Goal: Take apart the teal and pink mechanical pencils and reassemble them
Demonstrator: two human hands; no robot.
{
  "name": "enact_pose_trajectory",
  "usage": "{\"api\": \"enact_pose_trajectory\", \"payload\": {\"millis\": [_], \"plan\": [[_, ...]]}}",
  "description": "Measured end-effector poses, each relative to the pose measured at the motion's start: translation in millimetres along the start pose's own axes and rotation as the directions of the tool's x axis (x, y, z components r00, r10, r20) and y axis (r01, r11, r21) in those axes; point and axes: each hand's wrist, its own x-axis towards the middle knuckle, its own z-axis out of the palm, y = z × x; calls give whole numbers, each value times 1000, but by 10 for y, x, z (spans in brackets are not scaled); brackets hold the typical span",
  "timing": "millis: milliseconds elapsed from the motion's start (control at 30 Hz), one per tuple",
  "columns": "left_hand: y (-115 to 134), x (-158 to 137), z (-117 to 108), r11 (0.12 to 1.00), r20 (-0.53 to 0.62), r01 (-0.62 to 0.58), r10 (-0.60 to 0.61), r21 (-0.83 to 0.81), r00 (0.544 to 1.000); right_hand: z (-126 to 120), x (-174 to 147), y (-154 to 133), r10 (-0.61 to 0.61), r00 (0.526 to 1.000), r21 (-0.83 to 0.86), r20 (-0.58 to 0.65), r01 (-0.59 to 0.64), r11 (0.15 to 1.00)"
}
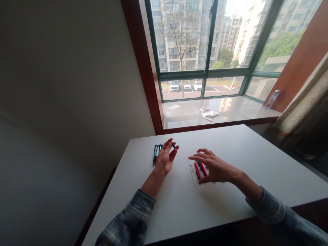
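Observation:
My left hand (165,157) is palm up above the table, its thumb and fingers closed on a short black pen part (173,145). Just behind that hand lie several black-and-blue pens (155,153) side by side, partly hidden by it. My right hand (211,164) is spread over red-and-black pen parts (197,170), its thumb and fingers apart with nothing visible between them. To the left of the red parts is a thin white refill-like stick (191,173). Anything beneath the right palm is mostly hidden.
The white table (176,212) reaches to the window sill (184,118). A crumpled white cloth (209,113), a sheet of paper (174,107) and a clear bottle (272,99) are on the sill. A wall (77,85) rises on the left, and a curtain (302,99) hangs right.

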Motion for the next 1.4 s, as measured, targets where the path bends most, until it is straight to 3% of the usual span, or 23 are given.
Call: {"api": "enact_pose_trajectory", "payload": {"millis": [167, 300, 400, 500, 600, 833, 1033, 1200, 1400], "plan": [[-31, -38, -34, 997, 61, 32, -36, 72, 997, 45, 23, -36, 16, 998, -54, 56, -13, 998], [-69, -42, -63, 994, 90, 48, -57, 101, 994, 86, 34, -44, 4, 1000, -86, 17, -2, 996], [-90, -61, -53, 987, 102, 60, -76, 151, 992, 88, 38, -125, -31, 992, -64, -119, 24, 998], [-104, -114, -20, 959, 200, 96, -153, 267, 968, 83, 72, -226, -65, 950, -31, -306, 59, 998], [-124, -166, 8, 945, 297, 101, -197, 310, 934, 102, 127, -273, -99, 921, -24, -376, 97, 995], [-130, -192, 19, 928, 358, 68, -209, 366, 910, 195, 203, -267, -110, 923, -12, -369, 114, 993], [-25, -175, 17, 932, 304, -4, -114, 362, 946, 166, 97, -148, -24, 897, 22, -441, 38, 999], [31, -99, -18, 958, 313, -43, -50, 283, 949, 267, 22, 15, 3, 955, -50, -296, -19, 999], [39, -119, -2, 958, 321, -77, -17, 276, 947, 421, 127, 16, -11, 963, -7, -270, 10, 1000]]}}
